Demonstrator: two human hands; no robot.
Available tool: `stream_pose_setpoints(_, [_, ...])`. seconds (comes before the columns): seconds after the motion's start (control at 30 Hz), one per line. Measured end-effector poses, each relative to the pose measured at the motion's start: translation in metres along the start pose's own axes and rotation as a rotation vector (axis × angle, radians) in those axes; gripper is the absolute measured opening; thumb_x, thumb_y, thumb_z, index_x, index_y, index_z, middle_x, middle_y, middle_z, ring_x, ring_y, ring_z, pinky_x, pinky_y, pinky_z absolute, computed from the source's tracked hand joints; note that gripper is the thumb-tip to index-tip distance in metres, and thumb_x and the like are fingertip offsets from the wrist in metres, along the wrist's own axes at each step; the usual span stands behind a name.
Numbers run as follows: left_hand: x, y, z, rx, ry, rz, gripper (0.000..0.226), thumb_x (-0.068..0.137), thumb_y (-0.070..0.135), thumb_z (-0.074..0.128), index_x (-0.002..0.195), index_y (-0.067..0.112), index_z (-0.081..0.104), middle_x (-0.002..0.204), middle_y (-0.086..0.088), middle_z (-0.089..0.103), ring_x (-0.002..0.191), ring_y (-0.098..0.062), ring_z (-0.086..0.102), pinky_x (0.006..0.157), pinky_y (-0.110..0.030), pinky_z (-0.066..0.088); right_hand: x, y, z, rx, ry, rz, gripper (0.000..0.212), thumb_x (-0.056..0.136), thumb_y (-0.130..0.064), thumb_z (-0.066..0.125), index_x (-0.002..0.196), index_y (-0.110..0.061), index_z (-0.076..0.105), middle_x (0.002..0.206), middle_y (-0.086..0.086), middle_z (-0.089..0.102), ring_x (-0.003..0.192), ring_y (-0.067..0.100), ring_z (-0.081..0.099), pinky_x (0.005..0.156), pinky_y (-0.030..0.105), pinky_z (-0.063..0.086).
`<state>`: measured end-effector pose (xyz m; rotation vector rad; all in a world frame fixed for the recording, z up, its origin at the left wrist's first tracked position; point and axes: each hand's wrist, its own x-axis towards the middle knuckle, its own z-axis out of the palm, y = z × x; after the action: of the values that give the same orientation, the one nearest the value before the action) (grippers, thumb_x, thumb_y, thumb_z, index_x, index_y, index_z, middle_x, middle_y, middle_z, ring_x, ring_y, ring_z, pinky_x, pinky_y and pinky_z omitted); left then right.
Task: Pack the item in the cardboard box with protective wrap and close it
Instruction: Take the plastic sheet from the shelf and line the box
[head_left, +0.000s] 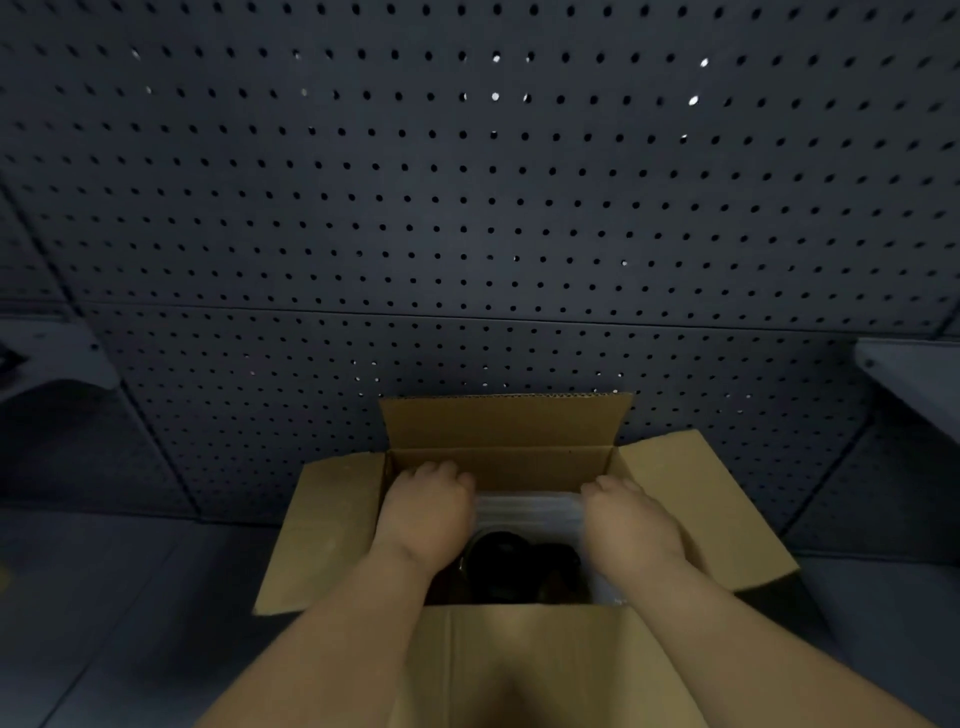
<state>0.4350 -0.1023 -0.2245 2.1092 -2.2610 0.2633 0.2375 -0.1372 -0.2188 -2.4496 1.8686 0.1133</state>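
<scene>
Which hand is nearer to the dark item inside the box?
Left, though only slightly. The left hand is just beside the dark item, at its upper left; the right hand is up to its right, over the clear wrap.

Both bare forearms rise from the bottom edge toward the lower centre of the frame. The left hand (426, 512) and the right hand (631, 519) lie knuckles up, apart, fingers curled downward, their tips hidden from view.
</scene>
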Motion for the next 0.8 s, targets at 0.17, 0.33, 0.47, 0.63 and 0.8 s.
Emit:
stream_pose_setpoints(0.17, [-0.014,0.01,-0.013,-0.002,0.069,0.026,0.025,0.097,0.024,0.037,0.112,0.016,0.057,0.114,-0.005,0.059,0.104,-0.024,0.054,0.085,-0.033,0.041,-0.027,-0.008,-0.016,0.056,0.113,0.002,0.04,0.09,-0.015,0.051,0.129,-0.017,0.049,0.131,0.002,0.049,0.123,0.021,0.043,0.094,0.031,0.044])
stream_pose_setpoints(0.33, [-0.026,0.009,-0.03,0.001,0.123,0.031,0.032,0.1,0.028,0.03,0.111,0.015,0.057,0.114,-0.005,0.06,0.105,-0.024,0.054,0.088,-0.035,0.041,-0.047,-0.016,-0.028,0.057,0.16,0.027,0.046,0.089,-0.014,0.052,0.135,-0.016,0.045,0.138,0.003,0.045,0.127,0.021,0.041,0.099,0.031,0.041])
stream_pose_setpoints(0.47, [-0.044,-0.002,-0.044,0.017,0.154,0.037,0.033,0.101,0.029,0.028,0.111,0.015,0.057,0.115,-0.006,0.06,0.106,-0.025,0.054,0.089,-0.035,0.04,-0.06,-0.032,-0.034,0.065,0.184,0.048,0.043,0.087,-0.013,0.053,0.129,-0.017,0.049,0.133,0.002,0.048,0.123,0.021,0.044,0.097,0.032,0.041])
stream_pose_setpoints(0.63, [-0.065,-0.023,-0.053,0.03,0.16,0.071,0.029,0.1,0.026,0.031,0.108,0.016,0.057,0.113,-0.005,0.06,0.105,-0.024,0.054,0.088,-0.033,0.039,-0.075,-0.061,-0.036,0.077,0.245,0.077,0.039,0.092,-0.017,0.047,0.131,-0.017,0.049,0.134,0.001,0.048,0.123,0.021,0.044,0.099,0.032,0.04])
stream_pose_setpoints(0.8, [-0.077,-0.04,-0.06,0.019,0.203,0.129,0.031,0.1,0.027,0.03,0.106,0.016,0.058,0.111,-0.004,0.061,0.103,-0.023,0.054,0.089,-0.033,0.04,-0.093,-0.08,-0.034,0.08,0.275,0.116,0.035,0.093,-0.018,0.046,0.128,-0.016,0.051,0.132,0.002,0.05,0.12,0.02,0.045,0.096,0.032,0.04])
